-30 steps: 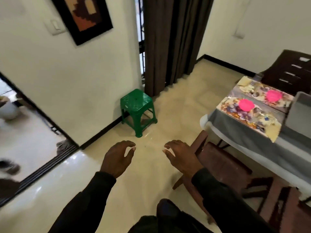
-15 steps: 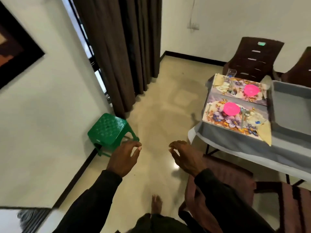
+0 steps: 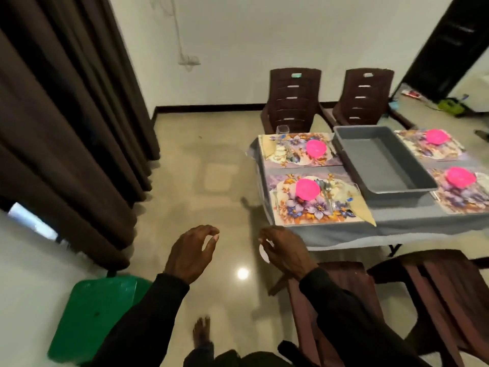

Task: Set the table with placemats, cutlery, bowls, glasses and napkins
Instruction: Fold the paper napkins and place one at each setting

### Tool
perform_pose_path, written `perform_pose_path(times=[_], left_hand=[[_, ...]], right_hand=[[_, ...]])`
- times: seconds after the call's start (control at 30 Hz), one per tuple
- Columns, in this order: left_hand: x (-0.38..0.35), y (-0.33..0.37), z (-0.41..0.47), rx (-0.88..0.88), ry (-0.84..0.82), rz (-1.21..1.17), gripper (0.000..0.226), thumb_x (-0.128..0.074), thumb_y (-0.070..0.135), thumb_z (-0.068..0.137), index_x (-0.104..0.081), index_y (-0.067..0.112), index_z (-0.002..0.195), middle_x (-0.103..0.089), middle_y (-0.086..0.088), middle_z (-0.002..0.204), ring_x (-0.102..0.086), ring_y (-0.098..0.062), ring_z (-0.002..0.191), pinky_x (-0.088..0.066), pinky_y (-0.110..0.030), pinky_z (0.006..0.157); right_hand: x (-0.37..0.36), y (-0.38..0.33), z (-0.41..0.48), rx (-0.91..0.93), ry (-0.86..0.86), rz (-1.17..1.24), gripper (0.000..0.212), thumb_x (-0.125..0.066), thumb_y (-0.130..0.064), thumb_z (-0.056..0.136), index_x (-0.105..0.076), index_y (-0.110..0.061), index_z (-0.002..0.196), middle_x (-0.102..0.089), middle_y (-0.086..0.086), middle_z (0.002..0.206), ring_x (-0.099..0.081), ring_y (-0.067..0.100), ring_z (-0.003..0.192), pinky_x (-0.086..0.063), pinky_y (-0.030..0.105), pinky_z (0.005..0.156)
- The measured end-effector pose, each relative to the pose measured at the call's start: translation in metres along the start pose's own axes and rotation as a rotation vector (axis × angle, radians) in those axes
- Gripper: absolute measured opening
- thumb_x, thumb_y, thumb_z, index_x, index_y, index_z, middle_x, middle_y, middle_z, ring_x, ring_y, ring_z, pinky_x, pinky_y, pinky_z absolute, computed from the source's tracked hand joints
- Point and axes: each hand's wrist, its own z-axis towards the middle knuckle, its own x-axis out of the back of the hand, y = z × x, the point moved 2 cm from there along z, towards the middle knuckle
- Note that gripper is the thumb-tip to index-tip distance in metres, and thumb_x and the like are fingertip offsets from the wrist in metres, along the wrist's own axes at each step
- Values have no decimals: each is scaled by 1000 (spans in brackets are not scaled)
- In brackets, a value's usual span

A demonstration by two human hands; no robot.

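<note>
Here, the left hand (image 3: 191, 251) and the right hand (image 3: 284, 251) are hovering over the floor (image 3: 211, 154) beside the table (image 3: 397, 221), fingers bending loosely and holding nothing.

The tub (image 3: 383, 160) is matt grey plastic. Beside it, glossy floral placemats (image 3: 317, 211) bear smooth pink plastic bowls (image 3: 307, 189); under it lies a grey cloth tablecloth (image 3: 397, 225).

A green plastic stool (image 3: 98, 313) stands on the glossy floor (image 3: 211, 144) beside a dark brown curtain (image 3: 66, 128), two brown slatted chairs (image 3: 293, 102) back onto the white wall (image 3: 264, 35), and a cable (image 3: 176, 30) hangs down it.
</note>
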Motion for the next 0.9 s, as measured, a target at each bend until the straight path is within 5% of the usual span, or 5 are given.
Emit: perform_pose_path(times=[0.2, 0.33, 0.73, 0.9], left_hand=[[14, -25, 113, -165, -127, 4, 17, -63, 26, 101, -73, 22, 115, -73, 8, 119, -66, -12, 110, -41, -19, 93], [17, -35, 179, -268, -194, -1, 16, -64, 22, 100, -73, 20, 113, -73, 8, 116, -67, -14, 107, -42, -21, 90], [-54, -10, 377, -466, -342, -74, 15, -64, 21, 99, -72, 19, 112, -74, 5, 113, -68, -14, 99, -55, -35, 88], [-86, 7, 441, -488, -389, -44, 18, -64, 24, 100, -72, 21, 115, -73, 5, 117, -67, -14, 106, -52, -29, 92]], right_hand=[[-1, 15, 55, -202, 110, -6, 16, -47, -34, 101, -61, -27, 102, -63, -6, 95, -58, 15, 87, -40, 28, 69], [4, 24, 89, -330, 189, -8, 20, -48, -35, 99, -64, -23, 104, -67, -1, 97, -60, 21, 87, -49, 38, 71], [17, 133, 190, -595, 304, -15, 25, -53, -39, 102, -64, -25, 120, -70, -6, 111, -63, 12, 97, -53, 28, 81], [29, 173, 227, -634, 343, 19, 23, -55, -34, 102, -65, -22, 118, -68, -4, 107, -61, 12, 94, -51, 28, 83]])
